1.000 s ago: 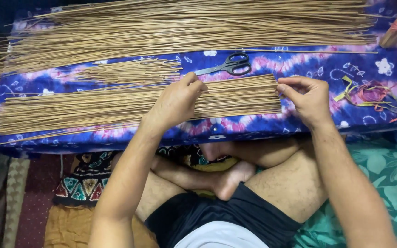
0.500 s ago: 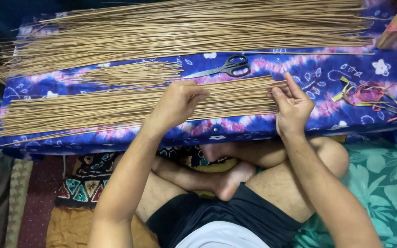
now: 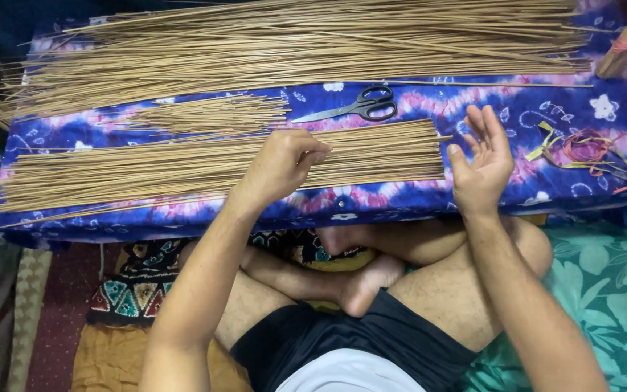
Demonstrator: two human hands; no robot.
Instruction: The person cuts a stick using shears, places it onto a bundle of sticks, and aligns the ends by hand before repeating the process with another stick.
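Head view — left hand [image 3: 281,165] curled loosely on the near stick bundle [image 3: 183,165], which runs left-right across the blue cloth [image 3: 567,178]; right hand [image 3: 482,163] spread empty just off its right end.

I count two hands of mine over the worktop: my left hand [image 3: 281,165] at about 6 o'clock and my right hand [image 3: 482,163] toward 4 o'clock. There are three lots of thin sticks, too many in each to count: the big heap [image 3: 292,51] at 12 o'clock, a small loose bunch [image 3: 212,115] at 10 o'clock, and the long flat bundle [image 3: 183,165] at 8 o'clock. One pair of scissors [image 3: 361,107] lies near the centre. One tangle of coloured ties [image 3: 589,152] sits at 3 o'clock.
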